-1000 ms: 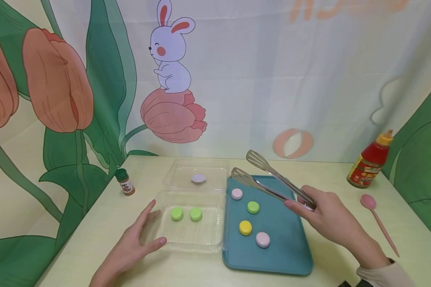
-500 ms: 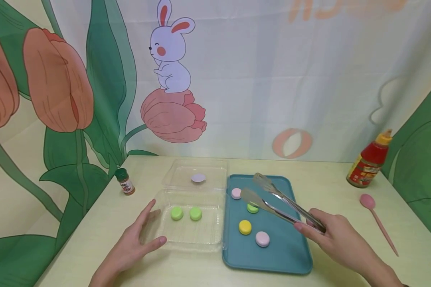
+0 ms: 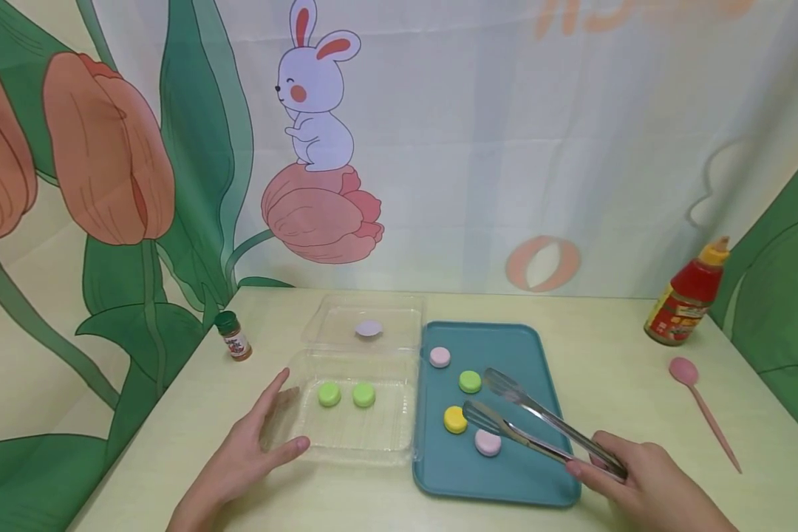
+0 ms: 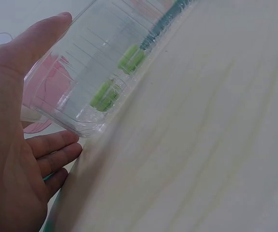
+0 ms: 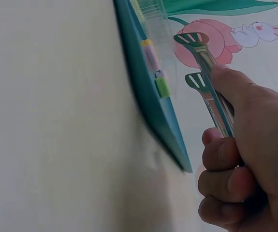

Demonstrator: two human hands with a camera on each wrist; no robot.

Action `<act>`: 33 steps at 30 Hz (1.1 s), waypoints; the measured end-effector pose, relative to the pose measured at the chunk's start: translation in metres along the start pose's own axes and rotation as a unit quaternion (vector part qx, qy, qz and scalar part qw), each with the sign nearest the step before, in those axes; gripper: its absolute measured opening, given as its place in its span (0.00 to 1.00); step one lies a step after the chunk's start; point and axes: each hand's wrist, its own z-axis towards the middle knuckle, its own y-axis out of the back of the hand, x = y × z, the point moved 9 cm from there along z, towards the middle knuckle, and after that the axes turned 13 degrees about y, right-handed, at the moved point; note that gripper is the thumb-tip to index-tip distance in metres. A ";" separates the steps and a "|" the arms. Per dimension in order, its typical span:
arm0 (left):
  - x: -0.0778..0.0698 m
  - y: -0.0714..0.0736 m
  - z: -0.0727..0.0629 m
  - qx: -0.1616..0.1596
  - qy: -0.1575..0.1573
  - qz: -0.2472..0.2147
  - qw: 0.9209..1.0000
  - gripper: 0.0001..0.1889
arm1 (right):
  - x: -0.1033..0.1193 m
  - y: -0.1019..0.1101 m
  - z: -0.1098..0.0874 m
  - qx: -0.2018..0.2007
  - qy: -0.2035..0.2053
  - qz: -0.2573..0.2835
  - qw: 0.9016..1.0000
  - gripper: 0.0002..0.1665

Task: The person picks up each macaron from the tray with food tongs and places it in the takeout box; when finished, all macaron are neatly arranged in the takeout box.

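Observation:
My right hand (image 3: 652,473) grips the metal tongs (image 3: 558,428), their two slotted ends spread apart over the blue tray (image 3: 525,488). One end overlaps the edge of a yellow macaron (image 3: 455,420); nothing is between the ends. Near them on the tray are a green macaron (image 3: 469,381), a pale pink macaron (image 3: 488,442) and another pale pink macaron (image 3: 440,357) farther back. Fingers spread, my left hand (image 3: 242,451) rests at the left side of a clear plastic container (image 3: 379,448), fingertips right at its corner. Two green macarons (image 3: 363,394) sit inside; its lid (image 3: 399,325) lies folded back.
A small green-capped jar (image 3: 233,336) stands at the back left. To the right are a red sauce bottle (image 3: 686,295) with a yellow cap and a pink spoon (image 3: 705,410). A printed cloth (image 3: 452,148) hangs behind the table (image 3: 346,502).
My right hand has come nearer and to the right with the tongs, whose ends have lowered from the tray's back edge to over its middle. The left hand keeps its place at the container.

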 end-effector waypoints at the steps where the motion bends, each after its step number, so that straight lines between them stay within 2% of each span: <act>1: 0.000 0.000 0.000 0.000 0.001 0.000 1.000 0.58 | -0.003 -0.003 -0.002 0.006 -0.002 0.003 1.000 0.22; 7: -0.001 0.000 0.000 0.002 0.007 -0.004 1.000 0.57 | -0.014 -0.016 -0.009 0.029 -0.002 0.017 0.999 0.23; 11: -0.002 0.000 -0.001 0.002 0.003 -0.007 1.000 0.57 | -0.017 -0.020 -0.012 0.031 0.014 0.018 0.999 0.22; 22: -0.002 -0.001 -0.002 0.002 -0.002 -0.011 1.000 0.57 | -0.018 -0.024 -0.012 0.045 0.015 0.005 0.999 0.20; 33: -0.002 0.000 -0.002 -0.001 -0.006 -0.005 1.000 0.57 | -0.020 -0.027 -0.010 0.055 0.022 0.020 0.998 0.19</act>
